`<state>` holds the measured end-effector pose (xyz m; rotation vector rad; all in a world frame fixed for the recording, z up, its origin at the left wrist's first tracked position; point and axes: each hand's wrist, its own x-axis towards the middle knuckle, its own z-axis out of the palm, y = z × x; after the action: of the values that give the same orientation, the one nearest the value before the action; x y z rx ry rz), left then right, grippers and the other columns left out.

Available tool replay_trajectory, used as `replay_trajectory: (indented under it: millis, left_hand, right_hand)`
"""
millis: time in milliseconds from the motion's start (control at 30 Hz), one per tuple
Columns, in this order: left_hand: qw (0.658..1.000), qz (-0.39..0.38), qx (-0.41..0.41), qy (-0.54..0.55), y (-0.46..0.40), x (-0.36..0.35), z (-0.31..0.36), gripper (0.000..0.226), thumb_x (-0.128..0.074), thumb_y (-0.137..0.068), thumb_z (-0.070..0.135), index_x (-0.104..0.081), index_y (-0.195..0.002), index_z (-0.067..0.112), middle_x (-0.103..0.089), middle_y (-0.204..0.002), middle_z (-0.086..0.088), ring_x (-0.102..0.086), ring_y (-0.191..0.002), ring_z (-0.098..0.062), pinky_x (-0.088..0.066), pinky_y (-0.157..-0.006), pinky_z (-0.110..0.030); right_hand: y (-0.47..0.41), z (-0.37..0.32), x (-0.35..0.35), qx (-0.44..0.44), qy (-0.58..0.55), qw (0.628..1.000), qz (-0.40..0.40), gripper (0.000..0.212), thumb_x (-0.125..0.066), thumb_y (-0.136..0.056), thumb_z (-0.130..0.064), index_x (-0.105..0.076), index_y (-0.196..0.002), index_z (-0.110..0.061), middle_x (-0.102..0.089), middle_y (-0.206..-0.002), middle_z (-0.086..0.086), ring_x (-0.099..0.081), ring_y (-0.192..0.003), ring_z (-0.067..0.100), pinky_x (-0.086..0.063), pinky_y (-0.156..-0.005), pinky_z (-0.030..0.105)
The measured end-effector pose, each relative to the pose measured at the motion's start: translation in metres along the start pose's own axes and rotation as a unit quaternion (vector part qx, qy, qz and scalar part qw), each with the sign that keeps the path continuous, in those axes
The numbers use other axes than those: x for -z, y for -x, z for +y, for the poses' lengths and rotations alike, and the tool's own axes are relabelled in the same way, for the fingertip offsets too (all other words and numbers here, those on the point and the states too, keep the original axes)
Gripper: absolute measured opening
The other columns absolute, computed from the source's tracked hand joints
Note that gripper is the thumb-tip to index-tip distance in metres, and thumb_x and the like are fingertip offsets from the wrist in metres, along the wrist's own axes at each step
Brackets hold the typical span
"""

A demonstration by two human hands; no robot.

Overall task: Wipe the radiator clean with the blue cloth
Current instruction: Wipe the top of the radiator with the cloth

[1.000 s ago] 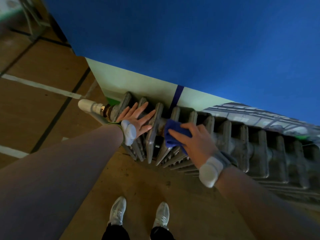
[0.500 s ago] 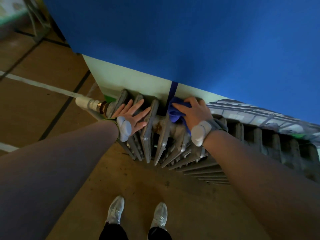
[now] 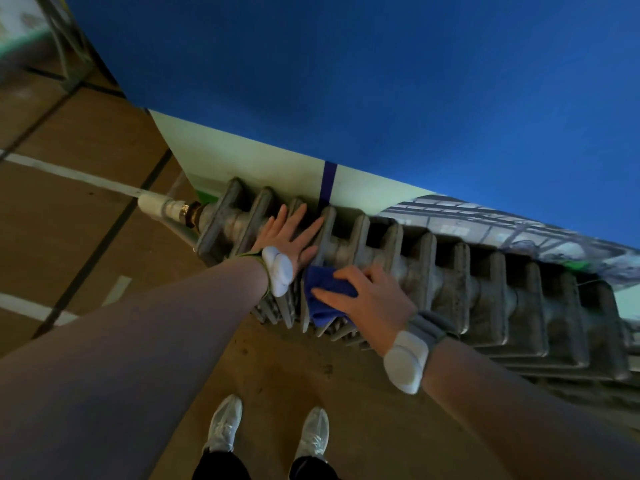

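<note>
Blue wall (image 3: 381, 81) above a pale green band (image 3: 242, 168), crossed by one dark blue stripe (image 3: 327, 181). Brown floor (image 3: 86, 150) with white lines (image 3: 69, 173) and dark seams. White pipe (image 3: 154, 205) with a brass fitting (image 3: 192, 213) at left. Two white shoes (image 3: 225, 424) on the floor, toes toward the wall. Blurred metal frame (image 3: 65, 39) top left.

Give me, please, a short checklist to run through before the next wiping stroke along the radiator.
1. Blue cloth in the right hand: ok, fingers hold it.
2. Cloth on the radiator: ok, over the near edges of the fins.
3. Left hand clear of the cloth: ok, flat on the fins beside it, though close.
4. Feet clear of the radiator: ok.
5. Fins to the right already clean: cannot tell, too dim.
</note>
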<state>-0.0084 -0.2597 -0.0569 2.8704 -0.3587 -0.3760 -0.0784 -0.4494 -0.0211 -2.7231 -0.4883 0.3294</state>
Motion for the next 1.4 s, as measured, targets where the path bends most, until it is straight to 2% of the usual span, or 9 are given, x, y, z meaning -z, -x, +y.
replay_trajectory:
  millis: [200, 333, 433, 567, 667, 833, 933, 1000, 1400]
  left_hand:
    - [1.0, -0.012, 0.011, -0.021, 0.0, 0.004, 0.004, 0.054, -0.024, -0.098, 0.046, 0.0, -0.146, 0.039, 0.011, -0.157, 0.006, 0.01, -0.144, -0.028, 0.001, -0.117, -0.037]
    - [1.0, -0.013, 0.006, -0.022, -0.002, -0.002, 0.0, 0.054, -0.022, -0.097, 0.048, 0.002, -0.145, 0.042, 0.013, -0.156, 0.007, 0.011, -0.144, -0.027, 0.002, -0.117, -0.036]
    - [0.999, -0.015, 0.01, -0.027, -0.003, -0.001, 0.0, 0.054, -0.022, -0.097, 0.048, 0.002, -0.145, 0.041, 0.013, -0.156, 0.007, 0.01, -0.144, -0.027, 0.001, -0.117, -0.037]
    - [0.999, -0.024, 0.014, -0.032, -0.002, 0.003, 0.004, 0.055, -0.022, -0.098, 0.048, 0.003, -0.146, 0.039, 0.012, -0.157, 0.005, 0.009, -0.144, -0.029, 0.0, -0.117, -0.038]
    - [0.999, -0.037, 0.023, -0.022, -0.001, 0.006, 0.006, 0.054, -0.022, -0.098, 0.047, 0.002, -0.146, 0.041, 0.013, -0.156, 0.005, 0.01, -0.144, -0.028, 0.001, -0.117, -0.038]
    - [0.999, -0.041, 0.02, -0.018, 0.0, 0.009, 0.007, 0.053, -0.021, -0.098, 0.046, 0.002, -0.146, 0.04, 0.013, -0.156, 0.006, 0.012, -0.144, -0.027, 0.003, -0.117, -0.038]
    - [0.999, -0.038, 0.021, -0.033, 0.0, 0.008, 0.008, 0.053, -0.02, -0.098, 0.046, 0.003, -0.146, 0.04, 0.013, -0.156, 0.006, 0.011, -0.144, -0.028, 0.002, -0.117, -0.038]
    - [0.998, -0.042, 0.015, -0.035, 0.0, 0.007, 0.006, 0.053, -0.019, -0.098, 0.046, 0.005, -0.145, 0.04, 0.015, -0.156, 0.006, 0.012, -0.144, -0.028, 0.002, -0.117, -0.039]
    - [0.998, -0.047, 0.018, -0.043, -0.001, 0.007, 0.006, 0.054, -0.02, -0.098, 0.046, 0.005, -0.146, 0.039, 0.015, -0.156, 0.006, 0.012, -0.144, -0.028, 0.002, -0.117, -0.039]
  right_hand:
    - [-0.043, 0.036, 0.028, 0.058, 0.119, 0.991, -0.004, 0.049, -0.034, -0.091, -0.051, -0.028, -0.139, -0.043, -0.033, -0.136, 0.006, -0.04, -0.112, 0.032, -0.04, -0.094, 0.038]
    - [-0.097, 0.046, 0.042, -0.035, 0.121, 0.992, 0.001, 0.053, -0.03, -0.084, -0.057, -0.038, -0.134, -0.046, -0.036, -0.134, 0.007, -0.038, -0.116, 0.038, -0.037, -0.089, 0.04]
    - [-0.097, 0.039, 0.035, -0.019, 0.167, 0.986, -0.012, 0.048, -0.047, -0.093, -0.032, -0.036, -0.138, -0.044, -0.032, -0.139, 0.006, -0.032, -0.122, 0.036, -0.036, -0.097, 0.045]
    - [-0.065, 0.037, 0.029, -0.022, 0.155, 0.988, -0.003, 0.053, -0.028, -0.087, -0.052, -0.031, -0.139, -0.044, -0.032, -0.139, 0.006, -0.034, -0.118, 0.036, -0.034, -0.097, 0.042]
    - [-0.021, 0.022, 0.018, -0.029, 0.049, 0.998, -0.013, 0.048, -0.032, -0.091, -0.051, -0.035, -0.137, -0.04, -0.034, -0.137, 0.007, -0.034, -0.122, 0.031, -0.035, -0.1, 0.041]
    - [0.024, 0.019, 0.017, 0.01, 0.062, 0.998, 0.001, 0.08, 0.002, -0.074, -0.072, -0.022, -0.141, -0.038, -0.029, -0.133, 0.002, -0.034, -0.119, 0.02, -0.036, -0.097, 0.027]
    - [0.003, 0.041, 0.028, 0.036, 0.094, 0.995, 0.011, 0.054, -0.034, -0.09, -0.056, -0.016, -0.139, -0.041, -0.03, -0.134, 0.004, -0.039, -0.115, 0.023, -0.042, -0.094, 0.031]
    - [-0.024, 0.063, 0.041, 0.053, 0.176, 0.983, 0.005, 0.064, -0.052, -0.091, -0.036, -0.016, -0.143, -0.044, -0.027, -0.142, 0.006, -0.038, -0.116, 0.034, -0.041, -0.096, 0.041]
    - [-0.017, 0.065, 0.039, -0.004, 0.184, 0.983, -0.002, 0.058, -0.049, -0.093, -0.034, -0.018, -0.143, -0.041, -0.022, -0.144, 0.006, -0.031, -0.121, 0.036, -0.037, -0.101, 0.044]
